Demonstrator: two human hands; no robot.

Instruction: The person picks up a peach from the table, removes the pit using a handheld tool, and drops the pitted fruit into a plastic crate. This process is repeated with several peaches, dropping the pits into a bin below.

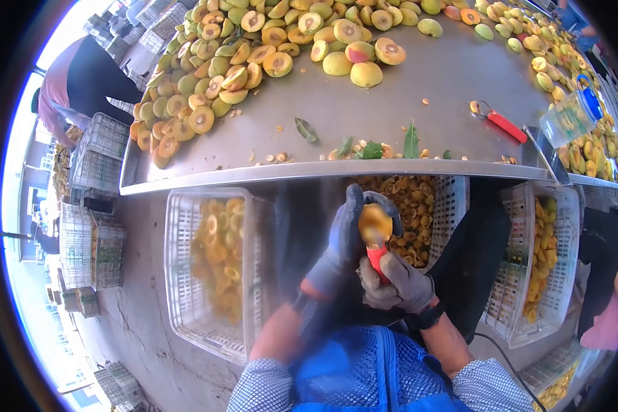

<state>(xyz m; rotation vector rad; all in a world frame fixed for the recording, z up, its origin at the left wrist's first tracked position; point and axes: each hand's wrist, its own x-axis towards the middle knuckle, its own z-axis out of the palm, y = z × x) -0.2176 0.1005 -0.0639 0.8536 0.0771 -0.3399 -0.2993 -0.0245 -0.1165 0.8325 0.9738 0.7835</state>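
In my gloved left hand (345,237) I hold a peach half (375,221), its yellow cut side facing up. My gloved right hand (403,283) is closed round the red handle of a pitting tool (375,259). The tool's head meets the peach half, though blur hides its shape. Both hands are just below the front edge of the metal table (391,117). Beneath them, a crate (452,206) contains many small brownish-yellow pieces. Halved peaches (278,64), many with pits still in them, are heaped at the back left of the table.
A second red-handled tool (507,128) with a metal loop lies on the table near a clear jar (571,117) with a blue lid. White crates of peach pieces stand left (252,288) and right (518,302). Co-workers bend at the far left (89,75) and sit at right.
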